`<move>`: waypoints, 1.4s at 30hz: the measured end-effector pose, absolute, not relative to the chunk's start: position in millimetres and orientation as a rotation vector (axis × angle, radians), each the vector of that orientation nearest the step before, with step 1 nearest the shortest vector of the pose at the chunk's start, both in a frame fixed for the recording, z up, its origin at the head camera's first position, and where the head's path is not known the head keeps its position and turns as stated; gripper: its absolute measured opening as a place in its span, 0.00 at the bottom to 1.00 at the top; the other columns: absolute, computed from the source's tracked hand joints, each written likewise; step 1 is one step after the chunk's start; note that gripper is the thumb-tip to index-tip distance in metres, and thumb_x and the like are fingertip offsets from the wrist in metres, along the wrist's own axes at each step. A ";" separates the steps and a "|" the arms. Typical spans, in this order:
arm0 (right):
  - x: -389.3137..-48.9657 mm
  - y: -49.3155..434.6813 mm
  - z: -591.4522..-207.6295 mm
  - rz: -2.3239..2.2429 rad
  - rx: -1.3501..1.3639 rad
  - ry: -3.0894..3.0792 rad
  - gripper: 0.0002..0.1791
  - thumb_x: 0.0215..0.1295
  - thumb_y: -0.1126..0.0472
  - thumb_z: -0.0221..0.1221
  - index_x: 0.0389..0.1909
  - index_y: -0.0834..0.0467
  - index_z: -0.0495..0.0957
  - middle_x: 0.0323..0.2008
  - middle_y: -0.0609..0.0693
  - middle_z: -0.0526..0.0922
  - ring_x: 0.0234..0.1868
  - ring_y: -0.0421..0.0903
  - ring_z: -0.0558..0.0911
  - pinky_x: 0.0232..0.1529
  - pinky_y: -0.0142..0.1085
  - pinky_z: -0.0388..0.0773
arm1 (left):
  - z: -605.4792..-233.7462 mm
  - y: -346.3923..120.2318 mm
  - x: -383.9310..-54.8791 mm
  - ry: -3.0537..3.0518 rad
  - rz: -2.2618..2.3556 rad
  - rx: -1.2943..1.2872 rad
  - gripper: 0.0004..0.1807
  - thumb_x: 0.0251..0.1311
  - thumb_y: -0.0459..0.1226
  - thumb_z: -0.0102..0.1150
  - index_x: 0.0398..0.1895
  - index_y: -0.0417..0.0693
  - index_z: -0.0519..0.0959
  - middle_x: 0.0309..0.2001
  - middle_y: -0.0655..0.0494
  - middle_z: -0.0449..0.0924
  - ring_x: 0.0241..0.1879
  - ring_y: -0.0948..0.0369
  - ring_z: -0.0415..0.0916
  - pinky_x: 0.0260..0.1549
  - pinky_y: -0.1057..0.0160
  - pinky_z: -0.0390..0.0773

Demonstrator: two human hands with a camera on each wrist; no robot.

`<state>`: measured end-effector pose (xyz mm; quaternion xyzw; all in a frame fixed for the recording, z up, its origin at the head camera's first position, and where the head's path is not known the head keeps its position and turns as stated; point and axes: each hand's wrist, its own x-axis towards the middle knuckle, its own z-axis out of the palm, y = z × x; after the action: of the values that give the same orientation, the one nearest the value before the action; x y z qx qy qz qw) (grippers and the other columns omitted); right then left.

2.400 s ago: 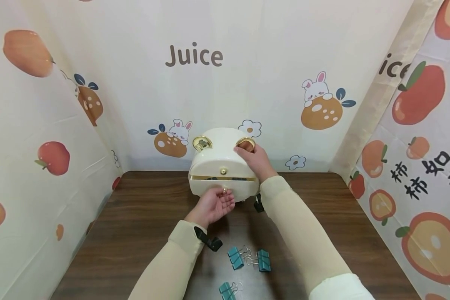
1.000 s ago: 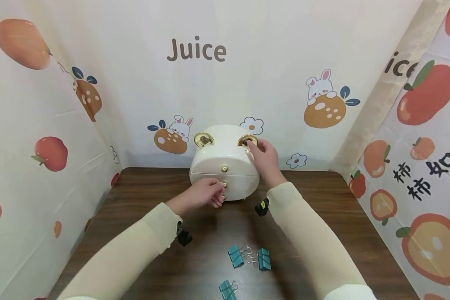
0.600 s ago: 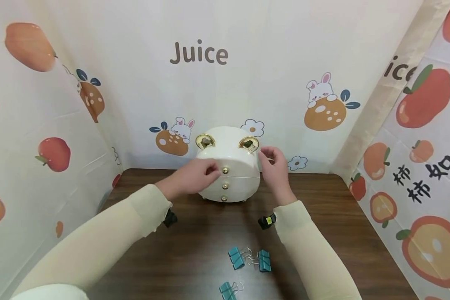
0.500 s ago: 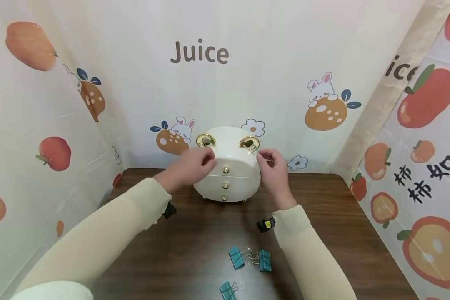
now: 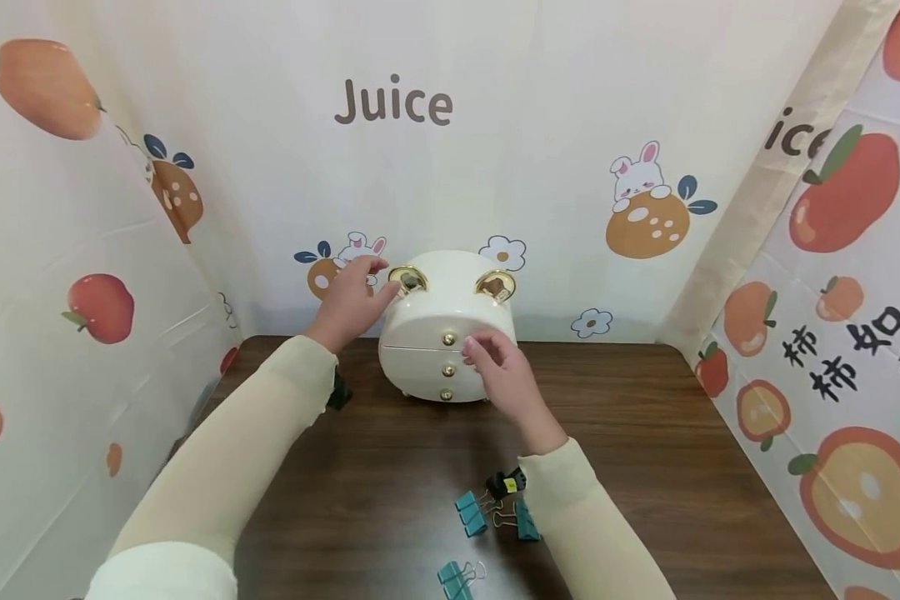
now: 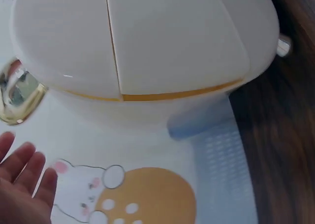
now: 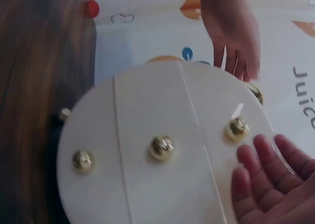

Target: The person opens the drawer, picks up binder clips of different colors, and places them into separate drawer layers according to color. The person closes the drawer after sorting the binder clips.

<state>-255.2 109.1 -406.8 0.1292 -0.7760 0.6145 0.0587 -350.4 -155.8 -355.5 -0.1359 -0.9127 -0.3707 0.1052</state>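
A white rounded drawer box [image 5: 412, 371] with gold ear-shaped rings and gold knobs stands against the back wall. Its drawers are flush with the front. In the head view, my left hand [image 5: 351, 302] is at the left gold ear [image 5: 408, 279], its thumb and fingers spread; whether it touches the ear I cannot tell. My right hand [image 5: 504, 375] is in front of the box, fingers loosely bent beside the top knob [image 5: 448, 338]. The right wrist view shows the right fingers [image 7: 266, 167] near the top knob [image 7: 237, 129], holding nothing.
Teal binder clips [image 5: 471, 513] lie on the dark wooden table [image 5: 345, 517] in front of the box, one of them [image 5: 527, 522] partly behind the right sleeve. A third clip [image 5: 456, 581] is near the bottom edge. Fruit-printed curtains enclose the back and sides.
The drawer pulled slightly out earlier is now flush. My left hand has gone from the knobs up to the left ear; my right hand has left the right ear and come down to the front.
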 end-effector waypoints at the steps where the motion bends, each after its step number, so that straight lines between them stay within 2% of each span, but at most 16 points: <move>1: -255.1 105.9 -408.9 1.878 0.381 -2.366 0.20 0.80 0.52 0.54 0.51 0.66 0.78 0.46 0.63 0.83 0.49 0.58 0.83 0.53 0.51 0.78 | -356.9 -155.7 -352.8 -2.701 -1.140 -0.387 0.31 0.72 0.54 0.56 0.70 0.46 0.70 0.69 0.45 0.70 0.68 0.45 0.67 0.65 0.43 0.68; 4: -253.9 96.3 -415.8 1.929 0.321 -2.410 0.21 0.81 0.50 0.52 0.50 0.68 0.79 0.45 0.64 0.84 0.47 0.59 0.83 0.53 0.57 0.78 | -361.9 -154.0 -359.4 -2.735 -1.343 -0.370 0.33 0.71 0.57 0.56 0.72 0.52 0.69 0.73 0.49 0.67 0.72 0.44 0.62 0.67 0.39 0.65; 10: -252.9 76.9 -429.6 2.043 0.277 -2.447 0.25 0.81 0.48 0.52 0.52 0.70 0.79 0.43 0.60 0.86 0.45 0.57 0.85 0.53 0.57 0.79 | -376.5 -150.0 -371.1 -2.765 -1.663 -0.322 0.38 0.69 0.63 0.56 0.78 0.59 0.65 0.78 0.51 0.60 0.79 0.47 0.48 0.72 0.36 0.53; 12: -253.8 71.9 -432.3 2.124 0.262 -2.418 0.26 0.81 0.48 0.51 0.55 0.70 0.78 0.45 0.62 0.86 0.47 0.60 0.85 0.53 0.58 0.79 | -379.6 -148.4 -374.1 -2.742 -1.728 -0.314 0.39 0.69 0.63 0.57 0.78 0.60 0.65 0.78 0.51 0.59 0.79 0.47 0.49 0.72 0.37 0.54; 19: -257.0 66.5 -432.1 2.488 0.129 -2.233 0.29 0.83 0.46 0.47 0.64 0.68 0.72 0.58 0.67 0.81 0.60 0.65 0.79 0.62 0.57 0.73 | -383.0 -139.4 -380.0 -2.616 -1.974 -0.293 0.34 0.72 0.57 0.58 0.76 0.56 0.68 0.74 0.53 0.67 0.73 0.53 0.61 0.70 0.45 0.62; 28: -264.1 65.2 -425.7 2.682 0.035 -2.153 0.30 0.81 0.44 0.47 0.63 0.67 0.73 0.60 0.64 0.81 0.62 0.61 0.80 0.62 0.50 0.76 | -394.2 -130.0 -387.8 -2.591 -1.984 -0.184 0.37 0.69 0.59 0.60 0.76 0.56 0.67 0.68 0.50 0.73 0.64 0.51 0.71 0.61 0.45 0.73; 35: -271.3 62.2 -433.6 2.800 -0.037 -2.035 0.29 0.82 0.45 0.46 0.62 0.69 0.73 0.59 0.64 0.81 0.61 0.59 0.81 0.63 0.51 0.75 | -398.0 -128.2 -384.7 -2.575 -1.983 -0.190 0.35 0.75 0.54 0.55 0.79 0.55 0.62 0.71 0.48 0.70 0.67 0.51 0.68 0.65 0.47 0.69; 42: -272.9 59.2 -433.6 2.822 0.013 -2.004 0.32 0.83 0.44 0.44 0.63 0.70 0.73 0.61 0.66 0.80 0.62 0.60 0.79 0.63 0.50 0.74 | -401.1 -128.3 -382.2 -2.497 -2.067 -0.171 0.31 0.77 0.51 0.52 0.78 0.53 0.64 0.73 0.48 0.68 0.68 0.51 0.66 0.67 0.47 0.66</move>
<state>-272.9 59.2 -433.6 0.0038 -0.5716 0.8050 -0.1589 -382.2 -128.3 -401.1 -0.0527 -0.7681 -0.6360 -0.0523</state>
